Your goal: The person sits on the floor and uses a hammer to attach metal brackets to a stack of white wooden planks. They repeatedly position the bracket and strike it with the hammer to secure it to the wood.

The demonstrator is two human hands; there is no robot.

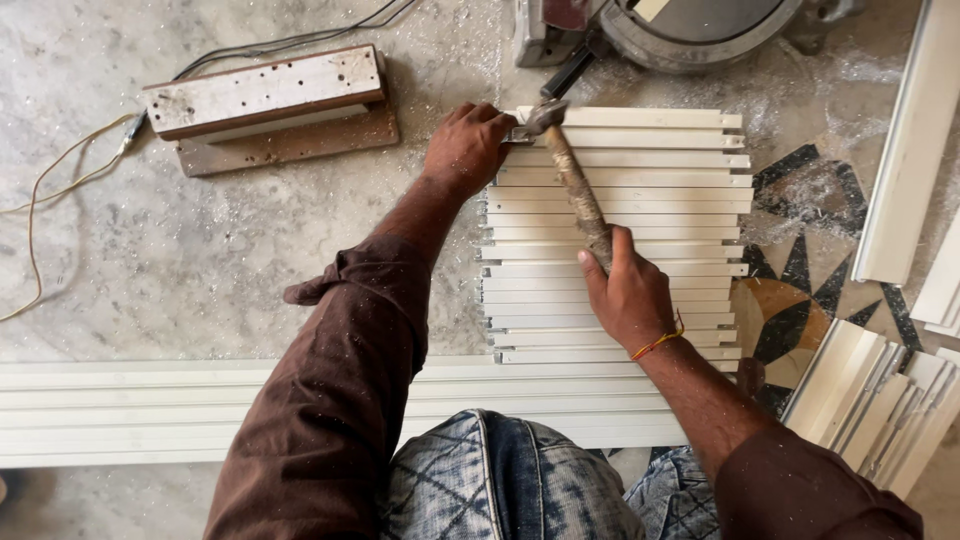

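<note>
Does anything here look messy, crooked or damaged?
Yes. Sawdust is strewn over the floor near the saw. The stacked white strips have uneven ends. The wooden block is chipped and full of holes. The hammer handle in the right hand looks worn.

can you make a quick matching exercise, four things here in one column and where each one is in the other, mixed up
Things:
1. hammer
2. left hand
3. saw
4. wooden block

Places:
A. top edge, above the white strips
B. on the floor, upper left, near the cables
C. in the right hand, head at the strips' upper left corner
D. at the strips' upper left edge, by the hammer head

Pairs: 1-C, 2-D, 3-A, 4-B
</note>
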